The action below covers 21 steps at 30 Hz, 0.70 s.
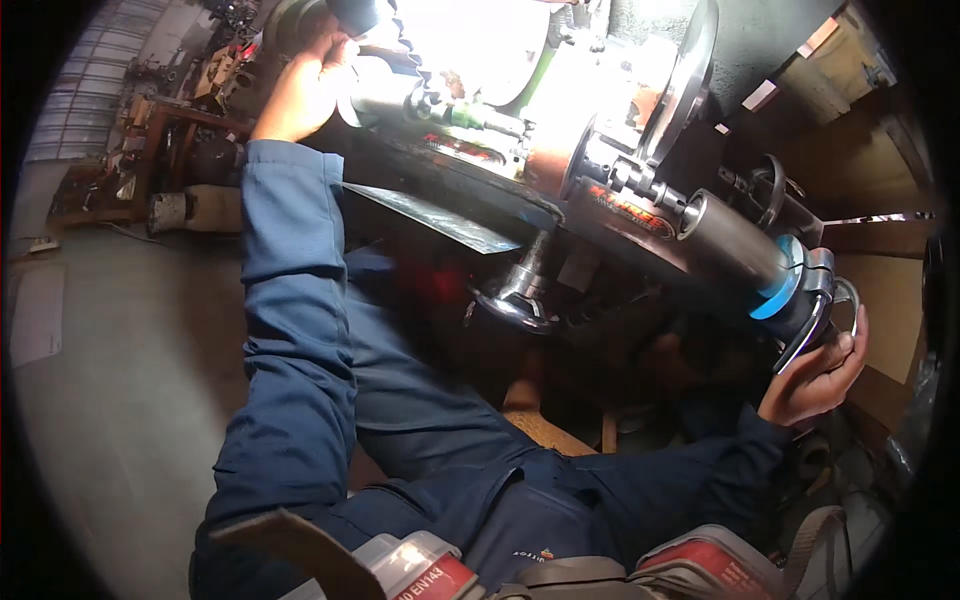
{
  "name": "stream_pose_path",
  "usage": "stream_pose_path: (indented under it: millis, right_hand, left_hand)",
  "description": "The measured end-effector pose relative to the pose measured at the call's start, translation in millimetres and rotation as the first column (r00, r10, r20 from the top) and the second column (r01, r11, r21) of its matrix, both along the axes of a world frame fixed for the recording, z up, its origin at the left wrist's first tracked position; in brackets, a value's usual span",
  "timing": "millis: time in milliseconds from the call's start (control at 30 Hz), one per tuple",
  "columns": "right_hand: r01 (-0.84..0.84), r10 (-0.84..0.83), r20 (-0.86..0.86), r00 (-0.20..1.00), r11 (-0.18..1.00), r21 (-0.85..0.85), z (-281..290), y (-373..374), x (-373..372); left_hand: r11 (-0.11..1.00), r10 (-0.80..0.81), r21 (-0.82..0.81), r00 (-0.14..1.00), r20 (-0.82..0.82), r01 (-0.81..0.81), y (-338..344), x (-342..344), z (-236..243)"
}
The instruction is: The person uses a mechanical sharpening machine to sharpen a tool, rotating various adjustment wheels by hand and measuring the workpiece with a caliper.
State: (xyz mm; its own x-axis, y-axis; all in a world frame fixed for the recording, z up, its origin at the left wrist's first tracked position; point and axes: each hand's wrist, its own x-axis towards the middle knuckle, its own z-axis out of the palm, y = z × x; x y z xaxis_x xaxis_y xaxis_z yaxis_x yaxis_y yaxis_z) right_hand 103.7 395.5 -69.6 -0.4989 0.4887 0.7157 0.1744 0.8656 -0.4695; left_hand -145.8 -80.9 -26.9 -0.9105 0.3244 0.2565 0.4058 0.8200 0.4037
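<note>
A bench machine like a small lathe runs slantwise across the upper half, its dark bed [640, 250] bearing red lettering. My left hand [305, 90] is at the upper left end, fingers curled by a dark rounded part [360, 12]; what they grip is partly hidden. At the other end, my right hand [822, 378] closes round the rim of a metal handwheel [850, 300]. This sits behind a grey cylinder [735, 243] with a blue collar [780, 285]. Between my hands, a chuck and spindle [635, 180] point at the cylinder.
A chrome handwheel [515, 300] hangs below the bed, near my legs. A large round disc [685, 85] stands behind the spindle. Bright glare washes out the top middle. A cluttered wooden bench [100, 190] is at the left; boards [850, 180] stand at the right.
</note>
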Motion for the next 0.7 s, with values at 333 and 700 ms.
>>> stream_pose_path:
  millis: [333,700]
  right_hand:
    - [-0.029,0.063,0.195,0.979,0.984,-0.174,17.9,13.6,-2.2]
    - [0.015,0.07,0.346,0.936,0.972,-0.236,31.9,21.1,-9.2]
  left_hand:
    - [0.999,0.025,-0.044,0.994,-0.105,-0.03,3.3,3.4,-0.9]
    - [0.999,0.002,-0.046,0.999,-0.05,-0.004,0.3,0.9,-0.5]
